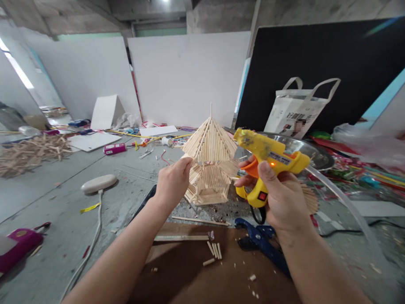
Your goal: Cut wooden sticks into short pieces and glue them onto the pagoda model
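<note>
A small pavilion model (210, 163) built of thin wooden sticks, with a pointed roof, is held up in front of me. My left hand (172, 183) is closed on its left roof edge. My right hand (282, 200) grips a yellow hot glue gun (267, 158), its orange trigger under my finger and its nozzle pointing left at the model's roof. A clear glue stick (340, 197) trails out of the gun's back to the right. A fan of short sticks (310, 198) shows behind my right hand.
A brown board (198, 276) with loose stick pieces (214, 251) lies below, blue cutters (262, 243) at its right edge. A stick pile (26, 152) sits far left, a metal bowl (317, 156) and white bag (298, 109) at the right, a magenta tool (9, 247) at lower left.
</note>
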A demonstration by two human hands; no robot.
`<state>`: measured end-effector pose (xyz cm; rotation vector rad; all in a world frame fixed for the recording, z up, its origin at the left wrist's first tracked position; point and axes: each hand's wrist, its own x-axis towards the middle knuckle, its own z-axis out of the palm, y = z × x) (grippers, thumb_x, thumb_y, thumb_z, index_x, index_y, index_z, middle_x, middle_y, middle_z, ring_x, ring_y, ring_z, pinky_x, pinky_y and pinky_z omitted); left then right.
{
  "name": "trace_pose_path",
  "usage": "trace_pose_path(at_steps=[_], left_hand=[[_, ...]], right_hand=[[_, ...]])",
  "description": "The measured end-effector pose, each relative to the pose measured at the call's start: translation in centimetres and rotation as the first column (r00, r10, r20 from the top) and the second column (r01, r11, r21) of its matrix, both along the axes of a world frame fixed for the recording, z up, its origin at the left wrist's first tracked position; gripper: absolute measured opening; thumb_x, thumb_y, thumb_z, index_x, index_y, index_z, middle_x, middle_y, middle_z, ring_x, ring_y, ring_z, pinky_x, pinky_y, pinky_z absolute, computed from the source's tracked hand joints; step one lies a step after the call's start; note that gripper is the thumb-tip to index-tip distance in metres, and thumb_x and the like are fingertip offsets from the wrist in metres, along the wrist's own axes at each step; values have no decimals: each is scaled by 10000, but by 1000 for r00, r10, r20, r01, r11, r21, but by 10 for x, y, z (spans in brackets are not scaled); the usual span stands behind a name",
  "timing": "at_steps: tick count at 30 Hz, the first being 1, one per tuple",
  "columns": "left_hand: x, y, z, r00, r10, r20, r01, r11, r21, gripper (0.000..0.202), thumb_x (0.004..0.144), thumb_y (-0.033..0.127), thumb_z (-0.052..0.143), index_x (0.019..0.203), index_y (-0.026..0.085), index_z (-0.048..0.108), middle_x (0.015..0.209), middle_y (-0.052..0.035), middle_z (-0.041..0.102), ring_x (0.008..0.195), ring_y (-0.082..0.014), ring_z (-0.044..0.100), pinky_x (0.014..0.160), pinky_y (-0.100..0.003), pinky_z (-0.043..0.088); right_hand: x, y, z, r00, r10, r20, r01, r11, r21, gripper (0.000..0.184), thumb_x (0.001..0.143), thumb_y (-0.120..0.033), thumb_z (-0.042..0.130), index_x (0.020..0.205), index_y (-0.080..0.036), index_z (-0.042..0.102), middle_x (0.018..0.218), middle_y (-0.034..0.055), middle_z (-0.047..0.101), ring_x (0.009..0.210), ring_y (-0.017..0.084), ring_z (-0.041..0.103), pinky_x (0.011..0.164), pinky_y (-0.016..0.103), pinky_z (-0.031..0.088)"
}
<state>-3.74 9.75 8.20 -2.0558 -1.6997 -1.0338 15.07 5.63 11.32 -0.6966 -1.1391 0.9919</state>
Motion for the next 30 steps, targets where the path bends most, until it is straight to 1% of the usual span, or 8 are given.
trace_pose_path(at_steps=[10, 14, 17, 20, 24, 27, 29, 30], left_hand=[[0, -2, 0, 1000, -20, 7, 20, 999, 30, 232, 808, 251, 393, 873, 184, 605, 764, -31, 672, 654, -134, 610, 563, -204, 381], [0, -1, 0, 999, -26, 22, 25, 999, 44, 212, 793, 256, 410, 864, 183, 596, 701, -18, 667, 590, -123, 597, 546, -204, 379], [0, -1, -2, 999, -24, 42, 21, 997, 69, 217, 784, 270, 421, 920, 190, 570, 758, -13, 671, 565, -114, 589, 562, -211, 390], [0, -2, -1, 999, 0, 50, -2, 999, 50, 239, 774, 282, 434, 972, 205, 543, 834, -8, 668, 555, -116, 586, 572, -229, 400], [1, -4, 1, 999, 17, 52, -19, 999, 35, 252, 767, 297, 451, 992, 219, 536, 846, -9, 661, 564, -125, 583, 562, -247, 407], [1, -4, 2, 997, -30, 74, 21, 993, 119, 243, 761, 292, 471, 981, 215, 541, 949, -30, 624, 633, -117, 581, 566, -238, 415], [0, -5, 3, 990, -106, 97, 82, 971, 223, 198, 759, 267, 481, 930, 201, 555, 1008, -41, 591, 704, -110, 572, 591, -225, 424], [-1, -6, 3, 983, -157, 101, 123, 952, 281, 164, 759, 248, 484, 891, 192, 564, 1006, -43, 585, 742, -109, 565, 608, -218, 427]], right_hand=[[1, 0, 0, 1000, 2, 6, -2, 1000, 2, 125, 732, -301, 549, 775, -195, 599, 749, -12, 583, 503, 81, 555, 494, 260, 492], [1, 0, 0, 1000, 4, 8, -4, 1000, 2, 122, 729, -303, 552, 774, -196, 594, 742, -18, 576, 499, 77, 554, 508, 259, 492], [1, -1, 0, 1000, 8, 9, -8, 1000, 0, 128, 728, -306, 551, 780, -196, 593, 748, -15, 575, 504, 77, 552, 515, 259, 495], [1, -1, 1, 1000, -2, 12, 2, 1000, -2, 132, 726, -310, 550, 779, -197, 592, 752, -13, 575, 501, 76, 550, 519, 262, 500], [2, 0, 0, 1000, -7, 23, 7, 1000, -3, 138, 721, -325, 549, 774, -205, 594, 745, -13, 582, 491, 84, 555, 520, 274, 504], [2, 0, 0, 999, -6, 34, 6, 1000, -2, 133, 724, -325, 544, 764, -212, 599, 757, -11, 589, 499, 89, 563, 525, 275, 505], [2, 1, 0, 999, -14, 36, 14, 1000, -2, 129, 722, -325, 544, 758, -215, 601, 753, -12, 591, 499, 89, 562, 524, 272, 504], [2, 1, 0, 999, -19, 35, 19, 1000, -3, 129, 719, -326, 547, 754, -215, 602, 752, -13, 590, 496, 87, 560, 522, 270, 503]])
